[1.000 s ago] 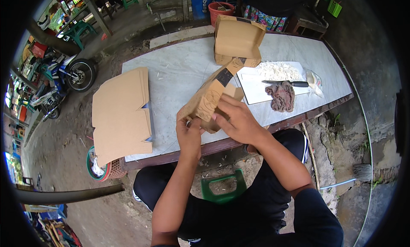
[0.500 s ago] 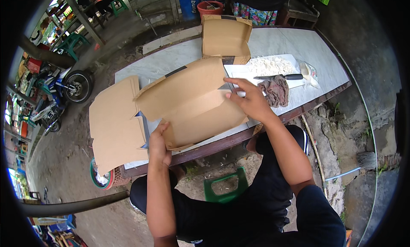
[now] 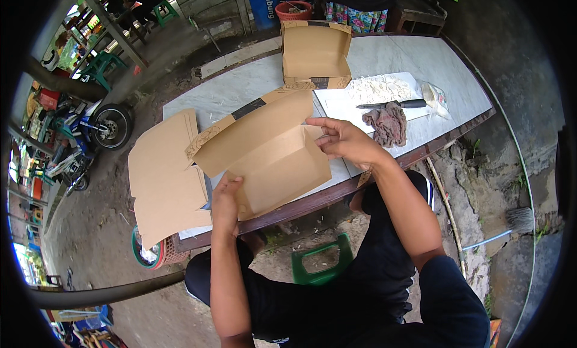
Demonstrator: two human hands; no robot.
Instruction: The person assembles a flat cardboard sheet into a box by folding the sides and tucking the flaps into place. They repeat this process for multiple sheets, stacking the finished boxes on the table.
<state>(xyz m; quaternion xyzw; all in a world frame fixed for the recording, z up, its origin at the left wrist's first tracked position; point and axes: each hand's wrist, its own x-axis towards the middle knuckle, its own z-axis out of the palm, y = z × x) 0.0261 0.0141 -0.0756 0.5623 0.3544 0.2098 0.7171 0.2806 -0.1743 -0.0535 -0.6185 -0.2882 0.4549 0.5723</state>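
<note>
An open brown cardboard box (image 3: pixel 285 185) sits tilted near the front edge of the table, its lid raised at the back. My left hand (image 3: pixel 225 200) grips the box's left wall, thumb over the rim. At the opposite end, my right hand (image 3: pixel 347 143) pinches the right wall, which stands upright; part of its grip is hidden behind the cardboard. Left of the box lie stacked flat cardboard blanks (image 3: pixel 165 176). A second box (image 3: pixel 315 56), folded and open, stands at the table's far side.
On the marble-patterned table (image 3: pixel 240 92) are a crumpled brown cloth (image 3: pixel 389 124), a dark-handled knife (image 3: pixel 409 104), shredded white pieces (image 3: pixel 381 89) and a clear plastic bag (image 3: pixel 437 101). A basket (image 3: pixel 149 252) stands below left; a green stool (image 3: pixel 321 267) is below me.
The box's right wall has come upright under my right hand, and that hand has shifted slightly down. The lid has tilted, showing more of its printed outer edge. My left hand keeps its hold.
</note>
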